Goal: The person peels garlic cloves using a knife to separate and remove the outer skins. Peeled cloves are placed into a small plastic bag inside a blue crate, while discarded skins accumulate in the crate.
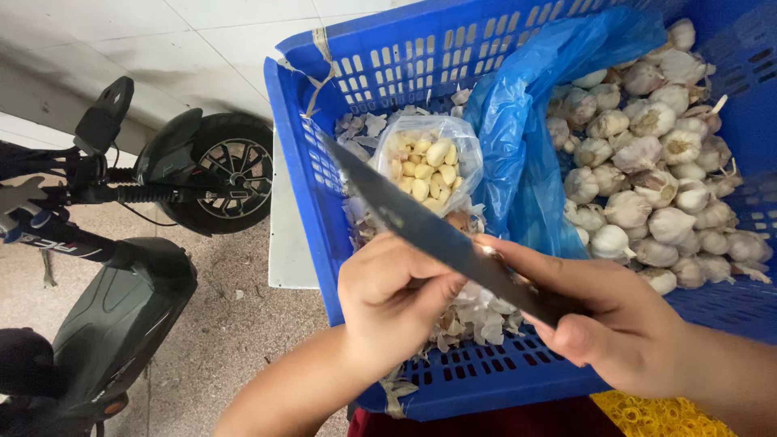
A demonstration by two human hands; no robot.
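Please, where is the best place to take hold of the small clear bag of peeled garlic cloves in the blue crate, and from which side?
Probably grip the clear bag at its open upper rim, coming from above. It sits upright with its mouth facing up, so lifting by the rim should keep the cloves inside. The knife blade crosses below it, so avoid that side.

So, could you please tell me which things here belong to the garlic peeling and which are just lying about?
In use:
knife in the right hand
left hand, at the blade
clear bag of peeled cloves
whole garlic bulbs
loose skins
blue crate

Lying about:
black scooter
yellow mesh
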